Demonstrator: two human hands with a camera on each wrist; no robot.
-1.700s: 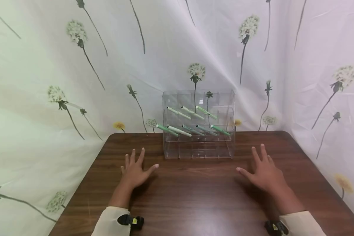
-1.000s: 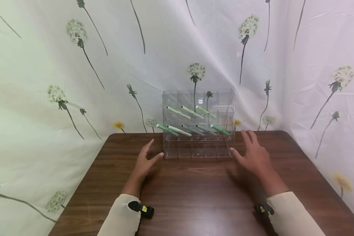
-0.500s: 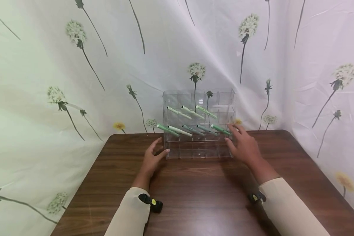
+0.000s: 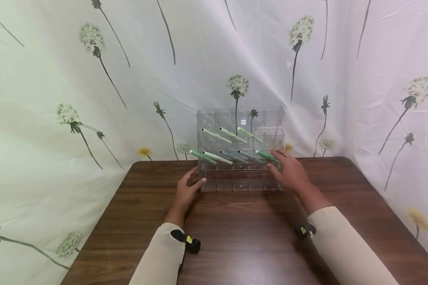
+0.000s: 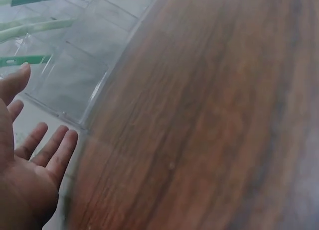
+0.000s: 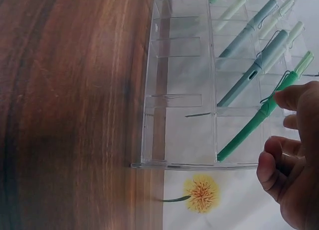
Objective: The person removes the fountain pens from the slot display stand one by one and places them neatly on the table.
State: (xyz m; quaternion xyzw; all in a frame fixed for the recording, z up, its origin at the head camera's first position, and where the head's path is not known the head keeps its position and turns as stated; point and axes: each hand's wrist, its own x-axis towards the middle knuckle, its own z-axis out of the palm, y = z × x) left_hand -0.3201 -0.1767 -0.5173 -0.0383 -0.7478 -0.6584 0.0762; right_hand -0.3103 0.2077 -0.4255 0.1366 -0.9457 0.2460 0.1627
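Observation:
A clear acrylic pen rack stands at the back of the table, with several green, pale and grey-blue pens slanting in its two middle tiers. My left hand is at its left side, fingers spread and thumb near the front corner; in the left wrist view that hand holds nothing. My right hand reaches to the rack's right side. There, thumb and fingers are around the rightmost green pen. The thumb tip overlaps the pen near its clip in the right wrist view; I see no grip around it.
The brown wood table extends in front of the rack. A white curtain printed with dandelions hangs behind and along both sides. The rack's top and bottom tiers show bare dividers. A wrist camera is strapped over the left sleeve.
Both hands have moved forward and inward from the sides of the table to the rack. The right hand has come to the rightmost green pen. Rack and pens stay in place.

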